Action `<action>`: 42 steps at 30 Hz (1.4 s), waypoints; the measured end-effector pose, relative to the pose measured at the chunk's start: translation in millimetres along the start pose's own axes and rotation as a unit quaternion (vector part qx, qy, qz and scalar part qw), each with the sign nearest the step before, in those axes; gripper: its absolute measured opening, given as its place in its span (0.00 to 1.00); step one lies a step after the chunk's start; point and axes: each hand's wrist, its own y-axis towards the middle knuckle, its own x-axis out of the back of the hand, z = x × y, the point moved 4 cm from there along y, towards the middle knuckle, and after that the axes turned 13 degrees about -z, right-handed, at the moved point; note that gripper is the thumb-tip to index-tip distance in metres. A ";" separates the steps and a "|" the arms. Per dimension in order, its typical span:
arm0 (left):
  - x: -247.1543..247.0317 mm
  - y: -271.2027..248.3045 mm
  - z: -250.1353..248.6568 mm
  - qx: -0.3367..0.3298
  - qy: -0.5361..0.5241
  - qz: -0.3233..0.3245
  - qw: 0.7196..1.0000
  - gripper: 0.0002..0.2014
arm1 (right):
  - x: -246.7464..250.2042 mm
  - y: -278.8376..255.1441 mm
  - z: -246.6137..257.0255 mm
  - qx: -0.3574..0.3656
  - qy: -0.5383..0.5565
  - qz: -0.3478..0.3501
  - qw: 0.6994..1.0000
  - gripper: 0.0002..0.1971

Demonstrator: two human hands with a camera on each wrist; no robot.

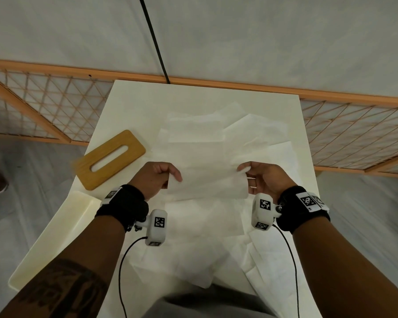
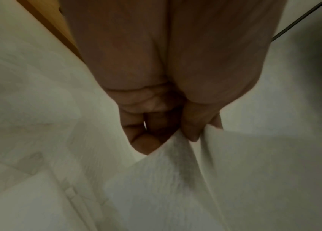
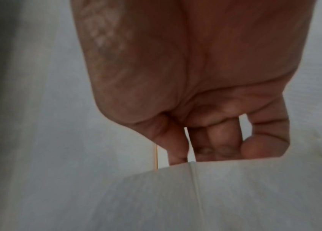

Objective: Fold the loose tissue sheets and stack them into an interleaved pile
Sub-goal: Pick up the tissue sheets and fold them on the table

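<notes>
With left hand [image 1: 157,177] and right hand [image 1: 261,180] each pinching an end of the thin white tissue sheet [image 1: 207,180], it hangs taut above the loose white sheets [image 1: 205,134] on the cream table [image 1: 124,106], probably to align edges before folding.

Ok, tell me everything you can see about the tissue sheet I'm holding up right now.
The tissue sheet is thin, white and slightly translucent, stretched roughly flat between both hands above the table. The left hand pinches its left edge and the right hand pinches its right edge. It looks doubled over, and hangs over other loose sheets lying below.
</notes>
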 end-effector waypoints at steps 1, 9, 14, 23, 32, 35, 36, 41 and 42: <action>-0.9 -2.0 -2.4 0.021 -0.021 0.008 1.000 0.23 | 0.3 0.2 -0.8 -0.010 0.009 -0.002 1.000 0.16; -5.0 -11.0 -0.6 0.097 -0.101 0.044 0.989 0.10 | -1.8 -0.9 -3.8 0.023 -0.124 -0.010 0.992 0.09; -3.4 -21.5 15.3 0.018 0.058 0.021 0.998 0.07 | -4.0 -0.7 -21.9 0.043 -0.207 -0.012 0.977 0.09; -18.0 -44.7 58.6 -0.022 0.288 0.035 0.957 0.12 | -14.2 0.4 -61.1 0.122 -0.372 -0.046 0.919 0.08; -66.5 -33.3 30.2 -0.216 0.506 0.043 0.834 0.21 | -16.7 1.0 -65.2 0.139 -0.440 -0.101 0.881 0.08; -91.7 -22.2 29.4 -0.193 0.512 0.117 0.829 0.27 | -13.2 0.8 -63.1 0.126 -0.430 -0.114 0.887 0.08; -96.7 -18.3 30.7 -0.182 0.527 0.133 0.819 0.30 | -12.2 0.3 -62.3 0.123 -0.427 -0.115 0.888 0.08; -109.6 -8.6 34.3 -0.150 0.586 0.174 0.777 0.33 | -4.2 -2.8 -61.1 0.119 -0.415 -0.114 0.895 0.08; -111.4 -8.8 33.7 -0.144 0.586 0.186 0.775 0.32 | -2.9 -3.5 -61.2 0.120 -0.409 -0.116 0.897 0.08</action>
